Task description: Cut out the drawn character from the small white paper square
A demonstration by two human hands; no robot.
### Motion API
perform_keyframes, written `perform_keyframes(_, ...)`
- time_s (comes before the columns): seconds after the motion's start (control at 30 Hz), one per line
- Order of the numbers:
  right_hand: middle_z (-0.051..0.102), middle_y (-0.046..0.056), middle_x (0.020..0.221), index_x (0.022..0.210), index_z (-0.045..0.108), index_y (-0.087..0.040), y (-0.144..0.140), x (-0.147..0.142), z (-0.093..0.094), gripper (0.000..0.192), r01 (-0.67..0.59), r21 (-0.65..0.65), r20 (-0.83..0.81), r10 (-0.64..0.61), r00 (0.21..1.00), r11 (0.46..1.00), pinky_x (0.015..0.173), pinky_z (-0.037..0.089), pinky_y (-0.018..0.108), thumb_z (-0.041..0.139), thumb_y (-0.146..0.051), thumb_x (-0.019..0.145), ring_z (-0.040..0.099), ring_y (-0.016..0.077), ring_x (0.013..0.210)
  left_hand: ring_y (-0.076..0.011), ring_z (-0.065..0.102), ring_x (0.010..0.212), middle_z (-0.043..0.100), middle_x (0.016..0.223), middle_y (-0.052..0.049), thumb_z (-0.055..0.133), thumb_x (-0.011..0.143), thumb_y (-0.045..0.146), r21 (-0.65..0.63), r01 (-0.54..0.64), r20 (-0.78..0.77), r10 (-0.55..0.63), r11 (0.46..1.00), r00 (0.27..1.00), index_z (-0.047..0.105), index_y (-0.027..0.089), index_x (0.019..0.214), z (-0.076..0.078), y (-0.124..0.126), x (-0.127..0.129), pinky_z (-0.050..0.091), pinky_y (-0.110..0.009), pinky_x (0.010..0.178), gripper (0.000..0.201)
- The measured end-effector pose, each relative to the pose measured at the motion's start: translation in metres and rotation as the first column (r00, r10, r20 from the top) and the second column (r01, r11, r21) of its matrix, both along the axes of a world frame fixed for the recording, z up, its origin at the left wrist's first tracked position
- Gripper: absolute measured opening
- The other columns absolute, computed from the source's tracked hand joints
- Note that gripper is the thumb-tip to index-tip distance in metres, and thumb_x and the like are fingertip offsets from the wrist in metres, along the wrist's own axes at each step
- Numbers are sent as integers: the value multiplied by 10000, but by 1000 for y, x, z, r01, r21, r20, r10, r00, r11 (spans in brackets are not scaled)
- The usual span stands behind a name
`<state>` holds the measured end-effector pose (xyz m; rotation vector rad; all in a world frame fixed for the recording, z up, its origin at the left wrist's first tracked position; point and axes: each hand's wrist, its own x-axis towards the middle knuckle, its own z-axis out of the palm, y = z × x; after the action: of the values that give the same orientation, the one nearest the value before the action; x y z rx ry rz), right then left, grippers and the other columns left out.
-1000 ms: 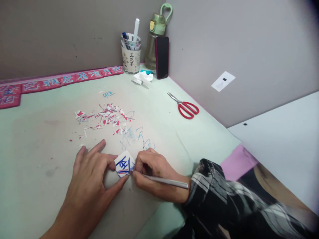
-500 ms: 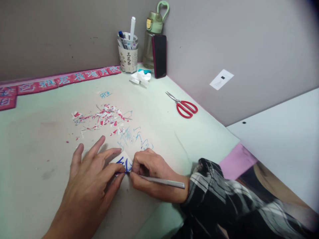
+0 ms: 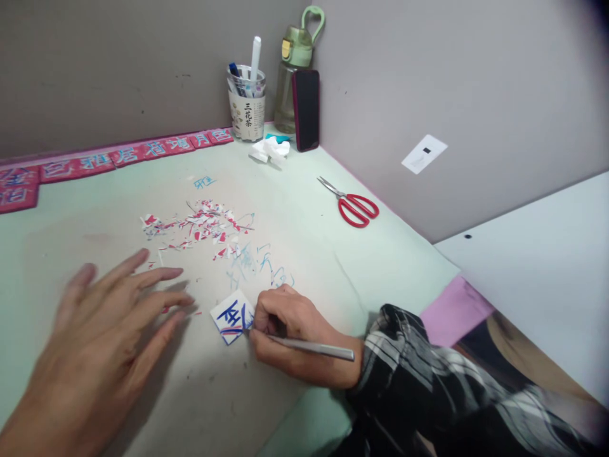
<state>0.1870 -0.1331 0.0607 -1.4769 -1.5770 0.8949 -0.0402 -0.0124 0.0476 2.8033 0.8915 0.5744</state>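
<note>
A small white square carving block (image 3: 230, 311) lies tilted on the mat, marked with blue strokes and a cut that shows red near its lower edge. My right hand (image 3: 295, 333) rests against the block's right side, fingers closed round a slim silver craft knife (image 3: 318, 348). The knife's tip meets the block's right edge and is partly hidden by my fingers. To the left, my left hand (image 3: 114, 324) is apart from the block, its fingers spread just above the mat. Tiny red scraps lie by its fingertips.
Red and white shavings (image 3: 207, 222) are heaped beyond my hands. Red-handled scissors (image 3: 354, 206) lie at the right. At the back stand a pen jar (image 3: 247, 117), a green bottle (image 3: 285, 95), a phone (image 3: 307, 111) and crumpled tissue (image 3: 270, 151). Red character tiles (image 3: 147, 151) line the wall.
My left hand has let go of the block and moved left, fingers spreading, so more of the block shows. My right hand stays in place with the craft knife.
</note>
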Motion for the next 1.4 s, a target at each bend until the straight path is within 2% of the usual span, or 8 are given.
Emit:
perform_keyframes(0.07,471,-76,666,722,443,-216,0,0,0,198,-2,5,2,2,1000,1000,763,365,279,582,-112,815,432,102,616,-344,458,1418,619,1350,-79,514,947,476,-86,49,-41,-53,995,998,513,294,1308,-7,-7,-1,275,-629,1206,404)
perform_keyframes(0.13,467,-74,669,720,437,-216,0,0,-1,199,-8,3,1,8,1000,1000,763,365,281,581,-127,826,427,104,619,-361,543,1320,611,1364,-113,589,880,559,-118,60,-41,-65,991,997,426,264,1391,-16,-16,3,312,-612,1190,612)
perform_keyframes(0.27,466,-73,659,700,443,-213,1,1,1,200,2,-42,-60,-4,998,999,759,379,286,583,-143,824,419,102,611,-361,640,1126,674,1206,-119,588,880,508,-128,17,-33,-21,992,999,454,230,1306,-23,-29,15,381,-634,1120,526)
perform_keyframes(0.4,530,-41,677,705,494,-211,3,3,5,161,85,-222,-356,-162,920,971,628,385,256,628,-214,795,484,126,655,-376,636,1093,672,1113,-100,598,855,489,-156,-36,-28,32,987,999,467,257,1230,-19,-31,22,371,-665,1121,460)
perform_keyframes(0.47,546,-31,689,711,511,-207,4,4,6,152,111,-244,-404,-205,891,963,607,385,251,640,-235,784,490,131,665,-377,630,1089,660,1092,-96,582,848,459,-187,-55,-27,50,981,998,455,281,1209,-17,-31,24,373,-668,1119,422)
perform_keyframes(0.8,480,-55,649,676,416,-223,-2,1,0,190,45,-39,-37,-47,998,998,689,369,272,556,-145,778,446,123,643,-355,627,1079,665,1109,-83,599,821,432,-195,-37,41,45,980,998,465,304,1178,-18,-32,26,338,-659,1156,402)
perform_keyframes(1.27,509,-43,691,703,430,-224,-2,3,-1,206,18,-28,-1,-18,1000,999,709,385,279,577,-153,830,466,133,669,-388,629,1125,677,1129,-104,598,821,439,-220,-43,76,61,975,995,516,282,1180,-19,-33,26,361,-667,1147,400)
perform_keyframes(1.4,522,-37,704,718,479,-216,-2,6,1,184,4,-49,-62,-7,998,999,710,398,276,601,-171,848,482,131,686,-381,596,1186,663,1162,-112,614,837,413,-191,-16,67,30,981,997,513,247,1203,-21,-32,24,339,-660,1156,414)
